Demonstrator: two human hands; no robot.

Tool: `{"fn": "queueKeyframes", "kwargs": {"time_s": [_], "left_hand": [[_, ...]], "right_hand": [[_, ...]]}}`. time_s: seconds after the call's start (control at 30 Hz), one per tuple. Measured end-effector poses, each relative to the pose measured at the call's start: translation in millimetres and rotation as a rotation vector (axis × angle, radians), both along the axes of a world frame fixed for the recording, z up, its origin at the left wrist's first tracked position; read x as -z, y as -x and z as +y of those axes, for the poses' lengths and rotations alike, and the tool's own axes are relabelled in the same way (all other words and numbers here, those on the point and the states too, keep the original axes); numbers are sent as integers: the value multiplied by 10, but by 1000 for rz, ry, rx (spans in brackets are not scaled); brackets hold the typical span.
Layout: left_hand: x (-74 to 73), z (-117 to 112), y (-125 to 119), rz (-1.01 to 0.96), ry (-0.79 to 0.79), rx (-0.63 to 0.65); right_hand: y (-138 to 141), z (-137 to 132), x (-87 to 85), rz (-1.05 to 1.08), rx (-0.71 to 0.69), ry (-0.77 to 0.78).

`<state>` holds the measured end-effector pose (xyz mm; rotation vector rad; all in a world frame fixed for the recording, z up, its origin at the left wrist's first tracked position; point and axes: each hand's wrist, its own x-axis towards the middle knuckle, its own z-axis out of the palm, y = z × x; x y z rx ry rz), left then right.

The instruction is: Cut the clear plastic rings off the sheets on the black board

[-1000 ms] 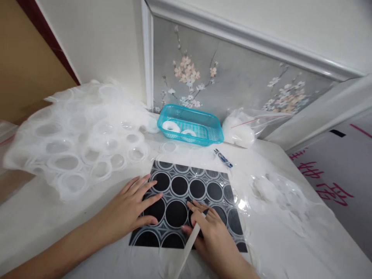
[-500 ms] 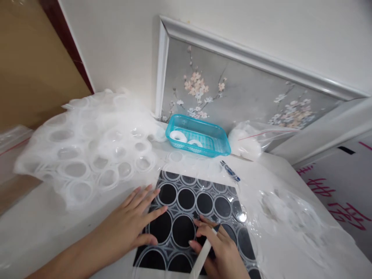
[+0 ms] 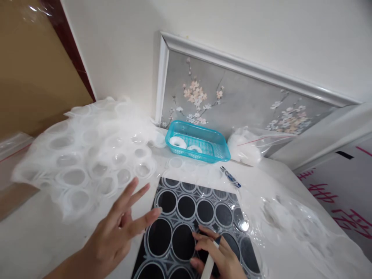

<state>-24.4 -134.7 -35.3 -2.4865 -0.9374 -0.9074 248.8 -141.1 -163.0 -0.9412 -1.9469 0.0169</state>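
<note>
A turquoise basket (image 3: 216, 156) is standing at the back of the worktop (image 3: 40, 236), and two white rings (image 3: 173, 142) are lying flat on its floor toward the left end, one just beside the other. Next to the basket's right side a clear zip bag (image 3: 274, 142) with a red seal line is holding a soft-looking white mass (image 3: 244, 152), its exact contents blurring behind the plastic. Nearer the person, a black board (image 3: 205, 211) is lying under clear film (image 3: 173, 222) patterned with rings. Over that film the right hand (image 3: 222, 255) is resting, its grip closing around a white strip (image 3: 208, 266) with a dark end. The left hand (image 3: 112, 234) is hovering by the board's left edge, its grip holding nothing, fingers spreading apart.
</note>
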Motion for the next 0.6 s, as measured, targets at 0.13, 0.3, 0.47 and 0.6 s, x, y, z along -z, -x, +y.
{"fn": "queueKeyframes", "kwargs": {"time_s": [0.13, 0.3, 0.47, 0.6], "left_hand": [[-72, -24, 31, -184, 68, 54], [-5, 21, 36, -118, 147, 52], [73, 46, -45, -374, 446, 126], [-5, 13, -158, -766, 765, 102]], "right_hand": [[-28, 21, 17, 23, -12, -8], [-50, 47, 32, 87, -39, 37], [-57, 89, 87, 163, -57, 43], [-56, 107, 115, 196, -58, 16]]}}
